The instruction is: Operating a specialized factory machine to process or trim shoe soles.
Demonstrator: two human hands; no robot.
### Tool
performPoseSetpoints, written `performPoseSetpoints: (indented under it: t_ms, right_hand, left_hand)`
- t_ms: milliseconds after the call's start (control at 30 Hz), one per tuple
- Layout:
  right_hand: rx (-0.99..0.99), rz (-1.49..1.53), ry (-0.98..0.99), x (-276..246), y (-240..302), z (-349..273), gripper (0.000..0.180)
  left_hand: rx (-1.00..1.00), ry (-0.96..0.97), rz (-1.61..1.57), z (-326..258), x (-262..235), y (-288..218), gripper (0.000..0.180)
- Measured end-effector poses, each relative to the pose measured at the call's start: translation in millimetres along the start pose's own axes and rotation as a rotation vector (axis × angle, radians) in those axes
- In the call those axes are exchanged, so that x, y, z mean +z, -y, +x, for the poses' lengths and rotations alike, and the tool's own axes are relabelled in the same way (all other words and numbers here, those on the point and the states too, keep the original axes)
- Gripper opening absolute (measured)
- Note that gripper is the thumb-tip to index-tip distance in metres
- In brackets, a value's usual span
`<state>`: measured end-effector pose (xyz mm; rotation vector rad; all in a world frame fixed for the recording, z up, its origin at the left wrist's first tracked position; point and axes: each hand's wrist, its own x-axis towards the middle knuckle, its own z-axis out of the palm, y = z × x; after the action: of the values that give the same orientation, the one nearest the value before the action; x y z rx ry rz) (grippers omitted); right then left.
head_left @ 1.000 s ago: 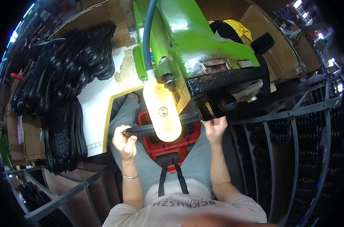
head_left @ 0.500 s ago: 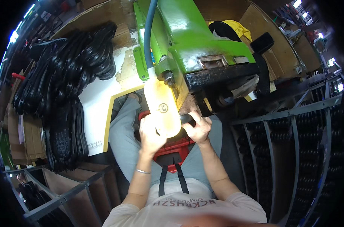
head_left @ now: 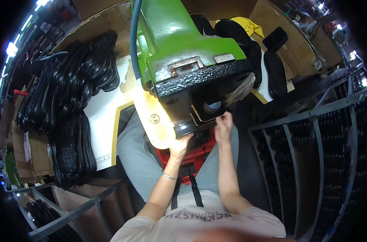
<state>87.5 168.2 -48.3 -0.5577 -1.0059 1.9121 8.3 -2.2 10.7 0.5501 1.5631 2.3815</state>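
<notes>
Below the head of a green machine (head_left: 199,52), the rounded end of a black shoe sole (head_left: 184,130) shows; the machine hides most of it. My left hand (head_left: 179,147) grips that end from below, thumb along its edge, beside a glowing, long yellowish lamp (head_left: 154,121). At the right side of the machine's black underside, my right hand (head_left: 224,128) is raised with its fingers bent together. What those fingers hold is hidden by the machine head.
Stacked black soles (head_left: 72,141) lie on the white, yellow-edged table (head_left: 100,133) at left. More dark soles (head_left: 275,74) and a yellow cloth (head_left: 248,26) lie at right. Metal racks (head_left: 288,141) flank me. A red stool (head_left: 187,161) shows between my legs.
The machine and lamp now appear farther left in view, with the head covering more of the work. My left hand has shifted right of the lamp; my right hand is higher, its fingers closer together.
</notes>
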Motion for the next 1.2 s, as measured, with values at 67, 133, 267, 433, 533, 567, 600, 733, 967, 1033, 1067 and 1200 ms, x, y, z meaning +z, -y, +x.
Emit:
performPoseSetpoints:
  t_ms: [67, 133, 267, 433, 533, 567, 600, 733, 967, 1033, 1067, 1200]
  right_hand:
    - [-0.164, -0.18, -0.029, -1, 43, 9, 0.034]
    - [-0.34, -0.401, -0.049, 15, 90, 14, 0.036]
    - [-0.575, -0.666, 0.105, 55, 152, 15, 0.039]
    - [-0.505, -0.571, 0.31, 97, 131, -4, 0.044]
    - [-0.46, -0.539, 0.379, 124, 98, -30, 0.05]
    - [-0.342, -0.499, 0.278, 120, 81, -41, 0.063]
    - [-0.37, -0.51, 0.246, 117, 67, -48, 0.076]
    - [0.442, 0.142, 0.131, 119, 96, -110, 0.069]
    - [0.098, -0.249, 0.131, 80, 188, -50, 0.058]
    - [-0.046, -0.329, 0.057, 56, 205, 0, 0.054]
    - [-0.117, -0.365, -0.003, 49, 210, 30, 0.05]
    - [-0.042, -0.449, -0.059, 19, 211, 150, 0.04]
  left_hand:
    - [0.033, -0.008, 0.001, 3, -4, -8, 0.052]
    - [0.071, -0.047, 0.003, 10, -7, -16, 0.058]
    - [0.082, 0.014, -0.085, 11, -33, -20, 0.058]
    - [-0.037, -0.033, -0.41, 8, -65, -64, 0.041]
    - [0.117, -0.008, -0.396, -1, -110, -86, 0.045]
    - [0.188, 0.034, -0.203, -4, -112, -94, 0.045]
    - [0.331, 0.113, 0.048, -6, -112, -99, 0.038]
    - [0.346, 0.565, 0.348, -26, -59, -107, 0.029]
    - [0.885, -0.006, 1.198, 103, -86, -170, 0.036]
    - [1.014, -0.158, 1.21, 187, -114, -195, 0.038]
    - [0.984, -0.234, 1.3, 214, -109, -204, 0.038]
    - [0.39, -0.221, 1.542, 289, -141, -189, 0.038]
